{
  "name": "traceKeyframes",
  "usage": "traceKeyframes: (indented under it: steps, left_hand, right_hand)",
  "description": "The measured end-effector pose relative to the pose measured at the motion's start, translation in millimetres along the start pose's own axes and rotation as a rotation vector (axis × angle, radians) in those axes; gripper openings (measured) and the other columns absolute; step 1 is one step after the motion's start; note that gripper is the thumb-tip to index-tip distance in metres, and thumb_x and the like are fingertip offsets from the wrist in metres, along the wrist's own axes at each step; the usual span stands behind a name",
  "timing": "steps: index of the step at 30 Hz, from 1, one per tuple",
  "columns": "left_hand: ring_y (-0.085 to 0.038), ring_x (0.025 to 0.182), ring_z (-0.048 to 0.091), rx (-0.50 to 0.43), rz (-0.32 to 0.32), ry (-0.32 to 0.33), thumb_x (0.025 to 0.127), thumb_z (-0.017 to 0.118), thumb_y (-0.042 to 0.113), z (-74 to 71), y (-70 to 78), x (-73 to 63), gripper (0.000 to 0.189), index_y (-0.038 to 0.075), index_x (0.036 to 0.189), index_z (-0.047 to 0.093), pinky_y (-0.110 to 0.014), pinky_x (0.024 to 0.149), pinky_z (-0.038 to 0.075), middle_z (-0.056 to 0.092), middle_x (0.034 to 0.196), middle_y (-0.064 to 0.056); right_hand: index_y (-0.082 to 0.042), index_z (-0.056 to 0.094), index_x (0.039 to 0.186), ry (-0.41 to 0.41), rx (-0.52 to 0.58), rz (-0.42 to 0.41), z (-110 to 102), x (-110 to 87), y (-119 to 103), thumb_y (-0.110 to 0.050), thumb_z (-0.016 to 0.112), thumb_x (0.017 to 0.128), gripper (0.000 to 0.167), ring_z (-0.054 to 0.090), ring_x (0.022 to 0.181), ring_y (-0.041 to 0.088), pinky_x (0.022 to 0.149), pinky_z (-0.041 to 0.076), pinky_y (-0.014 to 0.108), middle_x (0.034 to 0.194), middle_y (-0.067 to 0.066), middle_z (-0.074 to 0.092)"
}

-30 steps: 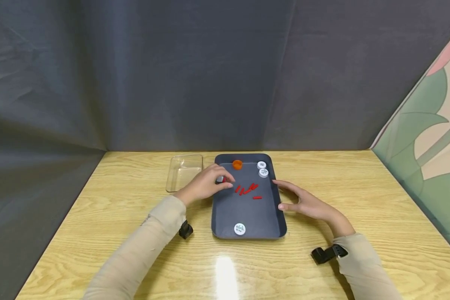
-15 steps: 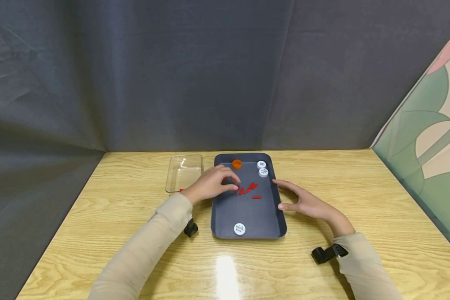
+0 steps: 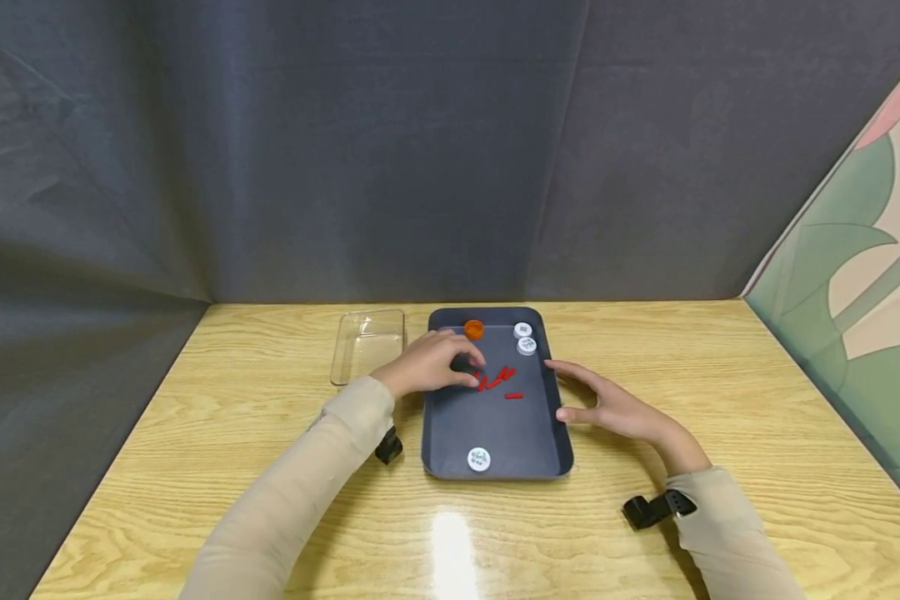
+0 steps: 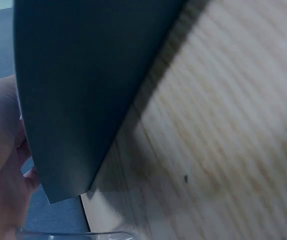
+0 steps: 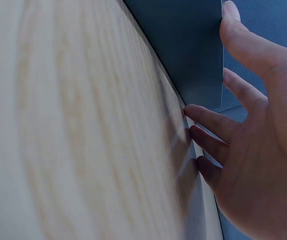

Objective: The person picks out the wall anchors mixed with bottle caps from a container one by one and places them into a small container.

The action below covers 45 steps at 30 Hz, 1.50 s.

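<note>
In the head view my left hand (image 3: 433, 364) reaches over the left rim of a dark grey tray (image 3: 495, 433), its thumb and forefinger parted. The fingertips are close to several small red sticks (image 3: 502, 373) lying mid-tray; whether they touch any is hard to tell. My right hand (image 3: 615, 407) is at the tray's right side, thumb and fingers spread. In the right wrist view its thumb (image 5: 248, 42) lies by the rim and the other fingers are by the tray's corner. A white printed disc (image 3: 479, 459) lies near the tray's front.
Two more white discs (image 3: 527, 345) sit in the tray's back right corner. An orange round cap (image 3: 474, 329) is at its back left. A clear rectangular container (image 3: 356, 350) stands left of the tray, partly behind my left hand. Everything is on a wooden table (image 3: 645, 333).
My left hand has moved slightly right, closer to the red sticks. A red piece glimpsed by the container's front edge half a second ago is out of sight. The right hand has stayed put.
</note>
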<state>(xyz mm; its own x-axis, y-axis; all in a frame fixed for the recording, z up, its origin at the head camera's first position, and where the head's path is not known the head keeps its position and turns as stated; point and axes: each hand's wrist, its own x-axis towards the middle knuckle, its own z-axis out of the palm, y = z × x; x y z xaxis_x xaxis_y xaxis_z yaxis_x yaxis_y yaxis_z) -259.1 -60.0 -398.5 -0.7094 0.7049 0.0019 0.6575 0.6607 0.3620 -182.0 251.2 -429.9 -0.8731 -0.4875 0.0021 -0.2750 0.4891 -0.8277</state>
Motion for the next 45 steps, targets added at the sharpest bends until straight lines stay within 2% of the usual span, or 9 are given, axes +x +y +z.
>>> traceKeyframes:
  steps: [16, 29, 39, 45]
  left_hand:
    - [-0.010, 0.101, 0.053, 0.050, -0.007, -0.065, 0.076, 0.086, 0.038, 4.6, -1.5, 12.0, 0.034, 0.027, 0.105, 0.072, -0.033, 0.104, 0.031, 0.064, 0.097, 0.013]
    - [-0.009, 0.097, 0.051, 0.067, -0.027, -0.077, 0.077, 0.084, 0.043, 5.8, -2.9, 15.6, 0.030, 0.028, 0.101, 0.073, -0.033, 0.103, 0.031, 0.062, 0.094, 0.015]
    - [-0.011, 0.100, 0.050, 0.075, -0.040, -0.092, 0.078, 0.082, 0.044, 4.0, -1.1, 15.9, 0.029, 0.027, 0.101, 0.073, -0.034, 0.105, 0.029, 0.062, 0.098, 0.013]
    - [-0.011, 0.098, 0.050, 0.060, -0.031, -0.064, 0.079, 0.082, 0.044, 3.1, 0.2, 15.0, 0.029, 0.027, 0.101, 0.072, -0.033, 0.103, 0.031, 0.061, 0.095, 0.013]
  right_hand:
    - [-0.011, 0.036, 0.153, 0.004, 0.003, -0.005, 1, -1.5, 1, -0.023, 0.074, 0.090, 0.075, 0.025, 0.144, 0.041, 0.114, 0.018, 0.062, 0.157, 0.019, 0.031]
    - [-0.011, 0.036, 0.153, 0.003, -0.001, 0.007, 1, -2.5, -2, -0.023, 0.074, 0.090, 0.075, 0.025, 0.145, 0.040, 0.113, 0.018, 0.062, 0.157, 0.019, 0.031]
    - [-0.011, 0.035, 0.154, 0.003, 0.000, 0.019, 0, -2.6, -2, -0.026, 0.074, 0.090, 0.076, 0.024, 0.145, 0.041, 0.113, 0.018, 0.062, 0.158, 0.019, 0.029]
    - [-0.009, 0.035, 0.154, 0.003, -0.008, 0.001, 0, -2.0, 0, -0.024, 0.074, 0.090, 0.076, 0.026, 0.144, 0.041, 0.114, 0.019, 0.061, 0.157, 0.020, 0.030]
